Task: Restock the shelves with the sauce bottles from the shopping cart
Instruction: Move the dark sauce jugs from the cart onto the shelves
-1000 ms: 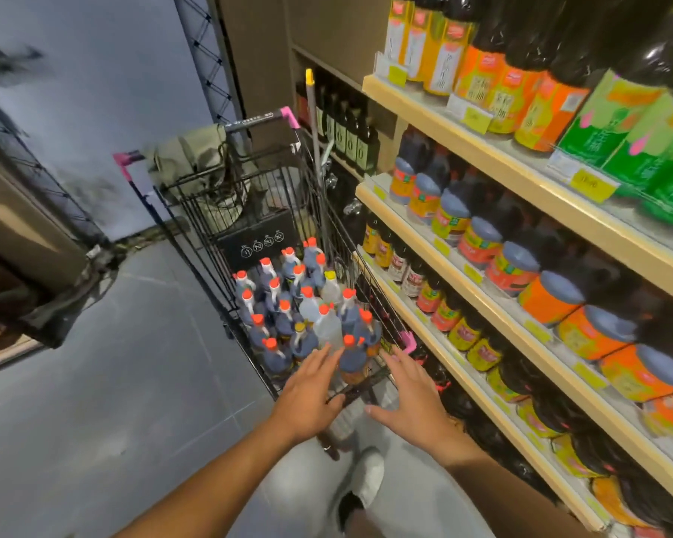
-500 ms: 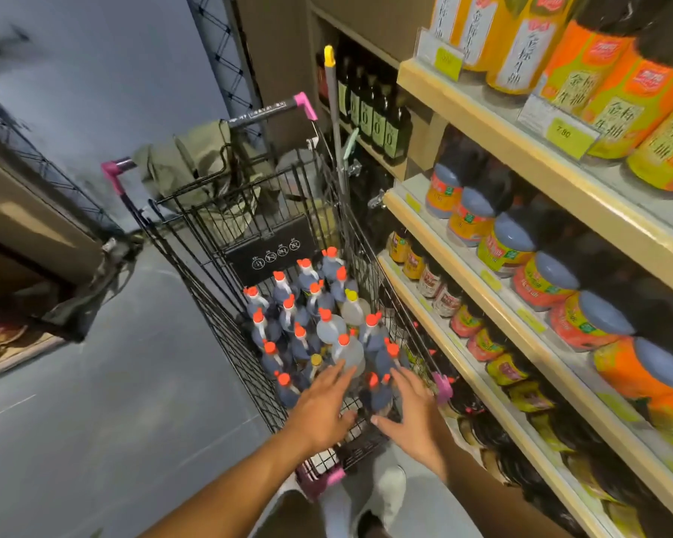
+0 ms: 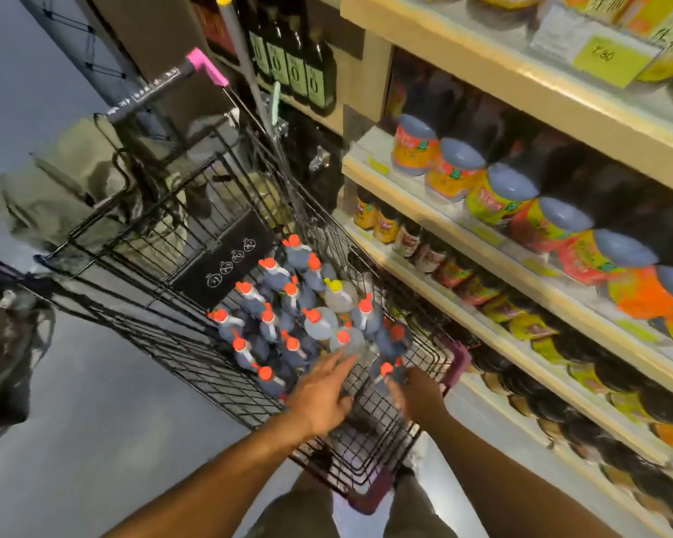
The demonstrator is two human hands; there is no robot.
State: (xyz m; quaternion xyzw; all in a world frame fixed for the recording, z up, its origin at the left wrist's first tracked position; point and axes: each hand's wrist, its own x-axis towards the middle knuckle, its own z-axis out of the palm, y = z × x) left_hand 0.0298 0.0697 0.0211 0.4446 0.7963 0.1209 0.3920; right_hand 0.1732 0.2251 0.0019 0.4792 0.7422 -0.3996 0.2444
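Observation:
A black wire shopping cart [image 3: 179, 343] stands beside the shelves [image 3: 408, 188] and holds several dark sauce bottles [image 3: 272, 277] with orange-red caps, plus a few clear ones [image 3: 340, 295]. My left hand [image 3: 321, 392] reaches into the cart's near end with straight fingers, its tips at a clear bottle [image 3: 346, 341]. My right hand [image 3: 418, 390] is blurred; its fingers curl round a dark red-capped bottle [image 3: 383, 376] at the cart's near right corner.
The shelves on the right are packed with rows of dark bottles with orange and yellow labels [image 3: 494, 196]. An olive bag [image 3: 67, 188] sits at the cart's far end under the pink-tipped handle [image 3: 206, 67]. Grey floor [image 3: 74, 421] lies to the left.
The view has moved closer over the cart. My left hand's fingers have stretched toward the clear bottle. My right hand has gone from spread over the bottles to curling round a dark one.

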